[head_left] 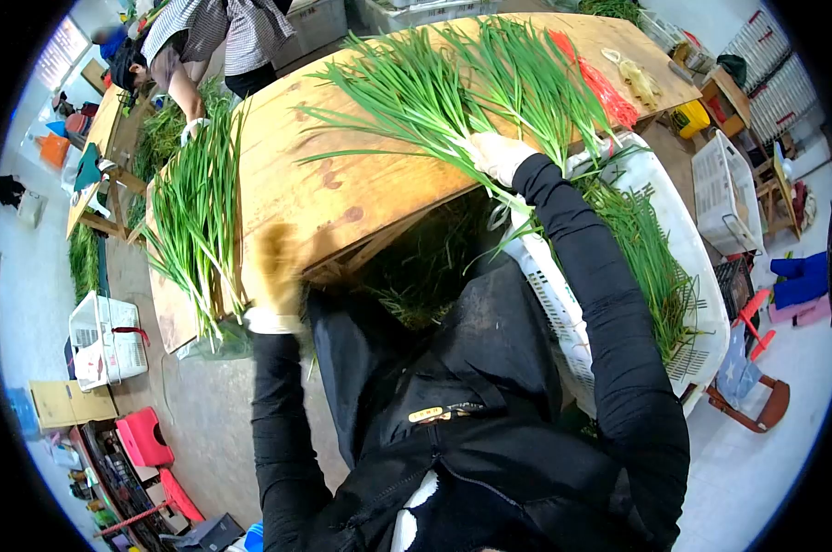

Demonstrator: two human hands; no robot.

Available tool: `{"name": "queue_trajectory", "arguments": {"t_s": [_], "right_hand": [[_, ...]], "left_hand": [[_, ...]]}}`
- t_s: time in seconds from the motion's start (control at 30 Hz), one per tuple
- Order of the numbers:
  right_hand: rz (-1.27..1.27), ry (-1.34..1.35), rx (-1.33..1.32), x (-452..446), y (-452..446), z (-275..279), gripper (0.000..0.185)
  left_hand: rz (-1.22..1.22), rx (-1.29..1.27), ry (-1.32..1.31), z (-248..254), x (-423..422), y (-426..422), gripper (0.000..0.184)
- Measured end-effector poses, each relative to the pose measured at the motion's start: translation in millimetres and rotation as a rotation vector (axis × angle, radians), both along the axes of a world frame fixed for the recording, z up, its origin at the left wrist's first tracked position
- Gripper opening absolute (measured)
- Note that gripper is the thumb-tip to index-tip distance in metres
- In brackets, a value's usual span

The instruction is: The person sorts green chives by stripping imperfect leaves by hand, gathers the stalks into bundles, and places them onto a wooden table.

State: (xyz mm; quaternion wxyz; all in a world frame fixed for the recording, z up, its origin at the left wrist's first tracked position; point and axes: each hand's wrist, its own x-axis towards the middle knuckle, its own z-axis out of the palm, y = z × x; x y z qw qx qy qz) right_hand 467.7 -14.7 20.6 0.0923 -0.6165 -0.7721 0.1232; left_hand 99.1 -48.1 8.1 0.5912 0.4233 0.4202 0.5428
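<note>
Greens (393,87) fan across the wooden worktop (296,184), leaf tips toward the far side and the left, pale stems toward the near edge. The gloved right hand (497,158) has a narrow grip, closed on those stems, whose ends reach past the near edge. A second bunch (531,78) lies just to the right of it, with red strands (609,97) beside that bunch. The gloved left hand (275,271) is blurred; one cannot tell how wide its grip is or whether it holds anything. It is just beside the stems of a left bunch (195,207), which lies at the worktop's left end. A white crate (703,267) with loose leaves (646,244) in it stands at the right, partly hidden by the right sleeve (600,258). At the upper left another person (218,37) in a checked garment bends forward
</note>
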Motion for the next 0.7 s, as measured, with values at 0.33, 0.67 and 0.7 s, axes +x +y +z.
{"name": "queue_trajectory", "arguments": {"t_s": [0.33,0.67,0.7], "right_hand": [[-0.065,1.026,-0.455,-37.5,-16.2,28.5,0.024],[-0.142,1.686,-0.446,-84.6,-95.0,-16.2,0.014],[-0.097,0.998,-0.258,-92.3,-105.5,-18.4,0.018]], "left_hand": [[-0.602,-0.557,-0.420,-24.1,182.5,-7.2,0.038],[-0.636,-0.358,-0.455,-13.5,121.0,-22.9,0.052],[-0.554,-0.379,-0.447,-21.4,119.8,-20.1,0.050]]}}
